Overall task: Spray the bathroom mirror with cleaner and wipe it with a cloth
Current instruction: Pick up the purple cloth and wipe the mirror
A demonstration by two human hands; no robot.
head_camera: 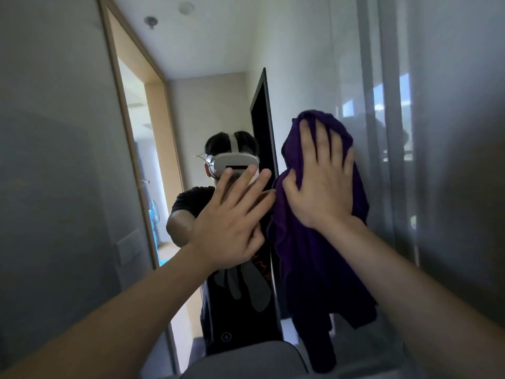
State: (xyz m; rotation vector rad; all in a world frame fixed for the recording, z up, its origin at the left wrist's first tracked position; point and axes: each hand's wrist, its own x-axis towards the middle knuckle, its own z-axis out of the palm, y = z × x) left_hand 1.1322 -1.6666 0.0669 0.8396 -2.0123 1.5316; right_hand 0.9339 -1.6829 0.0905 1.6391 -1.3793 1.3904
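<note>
The mirror [207, 86] fills most of the head view and reflects a person wearing a white headset. My right hand [319, 184] lies flat on a purple cloth [308, 258] and presses it against the glass at the right of centre; the cloth's lower part hangs loose below the hand. My left hand [232, 217] rests with spread fingers flat against the mirror just left of the cloth, holding nothing. No spray bottle is in view.
A wooden door frame [128, 127] runs down the left side, with grey wall [49, 160] beside it. A dark upright panel [263, 127] shows in the reflection. Sheer grey curtains [426, 132] and a window appear at the right. A grey rounded object [246, 359] sits at the bottom.
</note>
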